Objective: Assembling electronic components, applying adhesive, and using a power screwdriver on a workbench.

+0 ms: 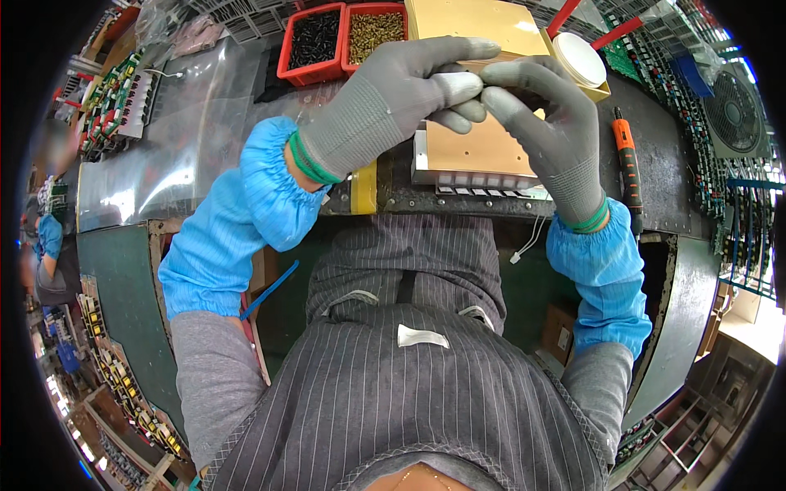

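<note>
- Striped apron (385,385) lies nearest the camera, one garment, on the near side of the tan-topped box (483,154).
- Left hand (393,88) and right hand (561,123), both gloved in grey, come together at the fingertips above the box, perhaps for fine handling; whether they pinch a small piece cannot be told.
- One such box sits on the bench (667,147) below the hands, probably for easy reach.
- One orange-and-black screwdriver (626,155) is right of the box, presumably handy for the right hand.
- Two red bins (313,76) stand beyond the box, leftward: one of black pieces (315,39), one of brass-coloured pieces (377,34), likely separated against mixing.
- One white round lid (581,59) rests beyond the box, rightward.
</note>
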Demonstrator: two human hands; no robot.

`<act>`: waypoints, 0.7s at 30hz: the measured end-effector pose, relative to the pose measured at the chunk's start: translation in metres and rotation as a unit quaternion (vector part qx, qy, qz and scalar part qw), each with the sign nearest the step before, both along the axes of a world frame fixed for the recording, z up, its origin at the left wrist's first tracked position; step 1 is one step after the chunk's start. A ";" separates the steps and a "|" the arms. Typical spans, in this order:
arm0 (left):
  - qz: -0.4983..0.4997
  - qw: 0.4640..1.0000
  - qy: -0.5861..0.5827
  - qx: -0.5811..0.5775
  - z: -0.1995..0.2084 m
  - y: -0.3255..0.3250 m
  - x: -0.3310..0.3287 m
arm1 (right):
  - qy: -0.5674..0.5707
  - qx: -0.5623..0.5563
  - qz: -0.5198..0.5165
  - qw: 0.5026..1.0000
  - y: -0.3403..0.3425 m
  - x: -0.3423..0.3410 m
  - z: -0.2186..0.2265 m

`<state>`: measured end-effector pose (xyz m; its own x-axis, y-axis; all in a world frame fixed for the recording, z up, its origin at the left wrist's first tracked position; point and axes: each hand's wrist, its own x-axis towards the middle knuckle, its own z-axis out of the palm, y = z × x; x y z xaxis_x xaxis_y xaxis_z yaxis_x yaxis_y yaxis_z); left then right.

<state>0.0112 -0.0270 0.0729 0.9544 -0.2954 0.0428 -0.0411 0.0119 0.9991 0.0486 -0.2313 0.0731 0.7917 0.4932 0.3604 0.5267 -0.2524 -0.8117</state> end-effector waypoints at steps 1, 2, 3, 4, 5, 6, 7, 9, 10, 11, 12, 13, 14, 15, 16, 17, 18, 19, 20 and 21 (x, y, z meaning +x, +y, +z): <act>-0.001 1.000 0.010 -0.017 -0.003 -0.002 0.002 | -0.009 0.006 0.007 1.000 -0.002 0.002 -0.001; 0.002 1.000 0.013 -0.021 -0.004 -0.003 0.004 | -0.017 0.011 0.014 1.000 -0.003 0.004 -0.002; -0.010 1.000 0.003 0.004 -0.006 -0.003 0.005 | -0.021 -0.003 0.009 1.000 -0.004 0.005 -0.002; -0.021 0.999 -0.007 0.028 -0.008 -0.004 0.006 | -0.017 -0.008 0.011 1.000 -0.005 0.006 -0.001; -0.013 1.000 0.000 0.026 -0.013 -0.007 0.007 | -0.039 -0.017 -0.001 0.999 -0.007 0.009 0.001; -0.012 1.000 0.004 0.022 -0.015 -0.004 0.007 | -0.062 -0.025 -0.013 0.998 -0.011 0.012 0.003; -0.006 1.000 0.000 0.019 -0.017 0.000 0.007 | -0.116 -0.052 -0.014 0.992 -0.020 0.019 0.007; 0.020 0.999 0.022 0.032 -0.013 0.006 0.005 | -0.162 -0.148 0.008 0.976 -0.038 0.034 0.004; 0.020 0.999 0.024 0.029 -0.010 0.011 0.005 | -0.171 -0.193 0.020 0.966 -0.043 0.037 0.000; 0.025 0.993 0.100 -0.059 -0.008 0.017 0.007 | -0.170 -0.196 0.020 0.966 -0.045 0.039 -0.004; 0.030 0.973 0.174 -0.146 -0.005 0.020 0.008 | -0.195 -0.227 0.018 0.954 -0.047 0.039 -0.008; 0.038 0.975 0.168 -0.141 -0.003 0.019 0.007 | -0.220 -0.258 0.017 0.941 -0.048 0.041 -0.011; 0.037 0.975 0.169 -0.143 -0.004 0.020 0.006 | -0.219 -0.260 0.017 0.940 -0.048 0.042 -0.013; 0.042 0.972 0.173 -0.155 -0.006 0.021 0.006 | -0.238 -0.272 0.021 0.932 -0.048 0.044 -0.015; 0.046 0.969 0.178 -0.168 -0.007 0.022 0.005 | -0.257 -0.284 0.024 0.923 -0.047 0.046 -0.017; 0.045 0.968 0.179 -0.169 -0.007 0.021 0.005 | -0.257 -0.285 0.024 0.923 -0.048 0.047 -0.018; 0.050 0.969 0.178 -0.162 -0.006 0.021 0.004 | -0.272 -0.302 0.022 0.913 -0.048 0.048 -0.020; 0.054 0.970 0.177 -0.156 -0.006 0.021 0.004 | -0.287 -0.319 0.021 0.903 -0.048 0.048 -0.021; 0.055 0.970 0.178 -0.156 -0.009 0.022 0.005 | -0.286 -0.319 0.022 0.903 -0.048 0.049 -0.021; 0.037 0.967 0.176 -0.179 -0.013 0.024 0.006 | -0.300 -0.329 0.022 0.895 -0.047 0.049 -0.021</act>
<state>0.0171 -0.0025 0.0601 0.9466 -0.2522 -0.2011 0.2864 0.3706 0.8835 0.0981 -0.2786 0.0517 0.5270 0.7814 0.3343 0.8398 -0.5393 -0.0633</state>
